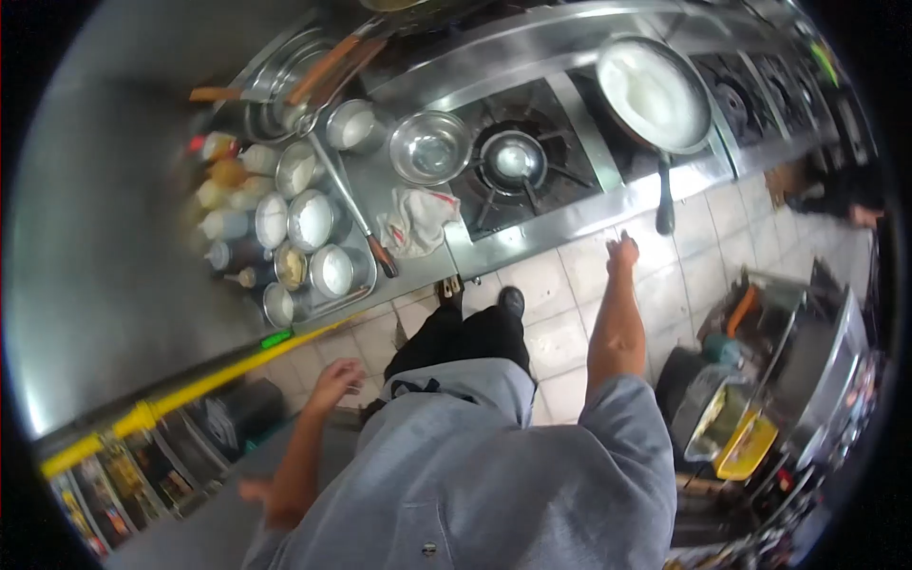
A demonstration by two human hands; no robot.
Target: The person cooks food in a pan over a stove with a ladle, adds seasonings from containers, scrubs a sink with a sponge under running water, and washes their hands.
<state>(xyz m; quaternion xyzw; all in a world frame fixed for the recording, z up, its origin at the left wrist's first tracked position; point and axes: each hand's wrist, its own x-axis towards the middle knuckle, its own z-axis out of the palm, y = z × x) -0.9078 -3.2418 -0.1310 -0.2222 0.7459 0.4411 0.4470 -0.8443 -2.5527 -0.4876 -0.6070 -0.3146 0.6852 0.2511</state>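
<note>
Reaches forward with the right hand (622, 249), holding nothing visible, with the fingers partly extended and loosely apart, near but not touching the handle (665, 195) of the pan (702, 128). Sees that pan on the stove (532, 231) to the right of the bare-topped burner (514, 161), with white contents (641, 90) inside and with the handle jutting past the front edge. Holds the left hand (340, 380) low at the left of the body, with the fingers slightly spread and nothing visible in the grasp, nearest to the yellow strip (304, 337) along the edge of the surface (123, 190). Has a metal bowl (429, 147) just left of the burner, a crumpled cloth (418, 220) below it, and white-filled containers (312, 220) near squeeze bottles (226, 225) farther left. Has another person's hand (864, 217) well apart at the far right.
</note>
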